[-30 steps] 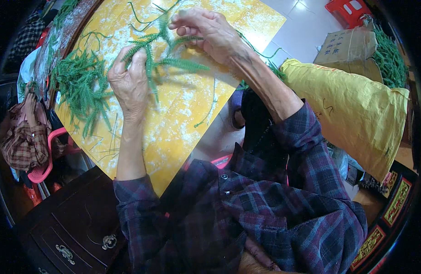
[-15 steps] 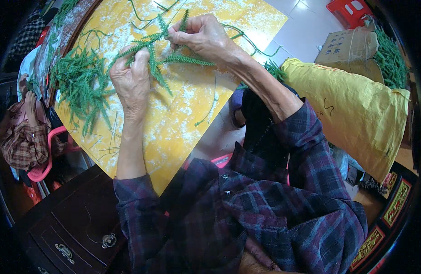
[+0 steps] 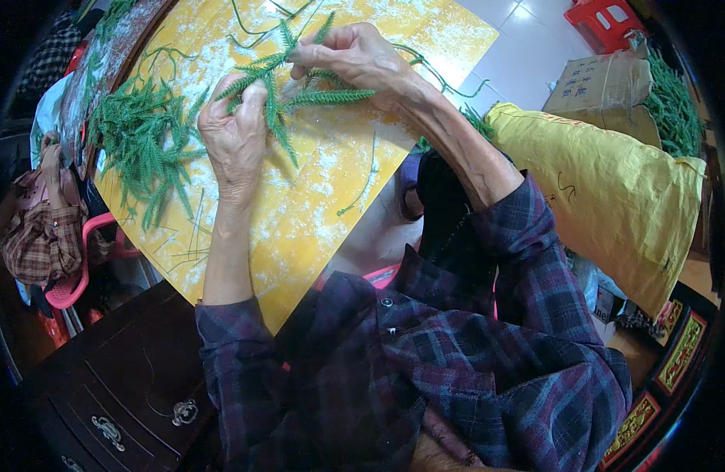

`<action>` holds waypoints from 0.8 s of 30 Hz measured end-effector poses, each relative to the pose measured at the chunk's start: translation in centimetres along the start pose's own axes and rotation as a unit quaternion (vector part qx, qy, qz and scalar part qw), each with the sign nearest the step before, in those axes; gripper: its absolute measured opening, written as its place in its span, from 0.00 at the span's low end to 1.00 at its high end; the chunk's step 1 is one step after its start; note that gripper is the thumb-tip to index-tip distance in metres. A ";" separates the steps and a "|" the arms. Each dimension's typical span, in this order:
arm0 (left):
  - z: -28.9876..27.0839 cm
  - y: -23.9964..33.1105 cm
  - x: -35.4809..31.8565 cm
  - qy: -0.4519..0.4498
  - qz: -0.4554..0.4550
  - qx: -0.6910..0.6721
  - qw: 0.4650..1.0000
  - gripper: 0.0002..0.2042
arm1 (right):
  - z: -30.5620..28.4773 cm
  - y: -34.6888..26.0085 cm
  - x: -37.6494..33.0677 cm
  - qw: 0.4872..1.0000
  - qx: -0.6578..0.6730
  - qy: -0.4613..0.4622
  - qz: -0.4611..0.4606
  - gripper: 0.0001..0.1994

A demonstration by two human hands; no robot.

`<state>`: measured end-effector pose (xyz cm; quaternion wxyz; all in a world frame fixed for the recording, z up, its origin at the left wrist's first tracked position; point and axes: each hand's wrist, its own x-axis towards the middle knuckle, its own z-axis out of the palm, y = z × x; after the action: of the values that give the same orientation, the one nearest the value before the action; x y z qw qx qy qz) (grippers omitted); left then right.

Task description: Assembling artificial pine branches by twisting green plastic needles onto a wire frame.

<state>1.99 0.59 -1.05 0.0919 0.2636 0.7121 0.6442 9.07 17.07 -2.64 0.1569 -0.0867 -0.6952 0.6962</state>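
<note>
Over the yellow tabletop (image 3: 299, 236), both my hands hold a green, pine-like artificial sprig (image 3: 323, 97) with several needle-covered arms spreading from its middle. My left hand (image 3: 235, 145) is closed on one arm, thumb pressed against the curled fingers. On its other side, my right hand (image 3: 358, 64) pinches near the sprig's upper middle with thumb and forefinger; the exact spot is partly hidden by the fingers. Left of my left hand lies a loose pile of similar green sprigs (image 3: 146, 138). Bare green stems (image 3: 421, 59) lie beyond my right hand.
White flecks and thin wires (image 3: 191, 244) are scattered over the tabletop. On the right stand a full yellow sack (image 3: 606, 189) and a cardboard box (image 3: 598, 86) with more greenery. A dark drawer cabinet (image 3: 110, 385) is at lower left. Another person's checked sleeve (image 3: 44, 244) shows at far left.
Both hands and the sprig have shifted slightly to the right. The sprig's arms have turned a little, and my left hand remains closed on it.
</note>
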 end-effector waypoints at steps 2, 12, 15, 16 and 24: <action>0.2 0.1 -0.1 -0.001 -0.001 0.008 1.000 0.04 | 0.0 0.0 0.1 1.000 0.028 0.005 -0.002 0.17; -0.8 0.6 1.5 0.006 -0.042 -0.068 0.997 0.20 | -0.8 -1.3 0.0 0.998 0.027 0.024 0.048 0.15; -1.9 0.5 2.1 -0.032 -0.099 -0.187 0.977 0.26 | -0.7 -0.7 0.4 0.999 -0.011 -0.038 0.028 0.15; -2.1 0.5 2.1 -0.083 -0.113 -0.154 0.978 0.27 | -0.7 -0.5 0.3 0.999 -0.011 -0.039 0.027 0.15; -1.4 1.3 1.0 -0.164 -0.193 -0.194 0.948 0.08 | 0.5 -0.9 0.0 0.990 0.139 0.026 -0.015 0.25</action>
<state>0.79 -0.05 0.59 0.3795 0.2000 0.5857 0.6877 8.95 16.62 -1.75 0.1956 -0.0714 -0.5888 0.7810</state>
